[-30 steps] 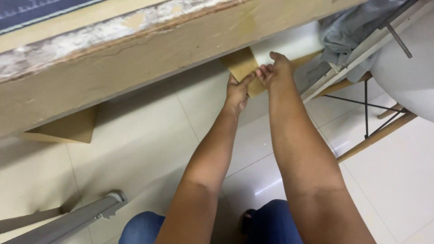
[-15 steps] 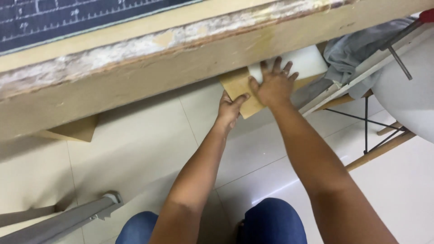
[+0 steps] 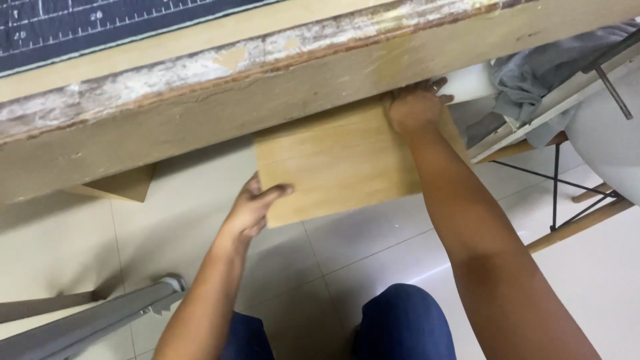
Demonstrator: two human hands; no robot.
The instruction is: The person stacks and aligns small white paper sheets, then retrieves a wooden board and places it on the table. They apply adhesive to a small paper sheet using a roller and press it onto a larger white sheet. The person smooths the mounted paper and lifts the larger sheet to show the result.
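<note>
Across the top of the frame I see a worn wooden workbench (image 3: 200, 113); beneath its edge at centre, a pale plywood board (image 3: 340, 163). My left hand (image 3: 257, 210) grips the board's lower-left corner, my right hand (image 3: 413, 107) clasps its upper-right edge. A grey cloth (image 3: 540, 67) lies upper right.

Two hands are in view: the left hand (image 3: 257, 207) at the near left corner of the wooden board (image 3: 340, 160), the right hand (image 3: 413, 107) at its far right edge. One such board shows, flat and light brown, coming from under the bench (image 3: 200, 113). One bench crosses the far side, with one dark cutting mat (image 3: 80, 23) lying on top. One wooden wedge (image 3: 117, 187) sits below it at the left. One grey cloth (image 3: 547, 70) lies at the far right. Two blue-clad knees (image 3: 400, 323) show at the near edge. One grey metal bar (image 3: 87, 323) lies near left.
</note>
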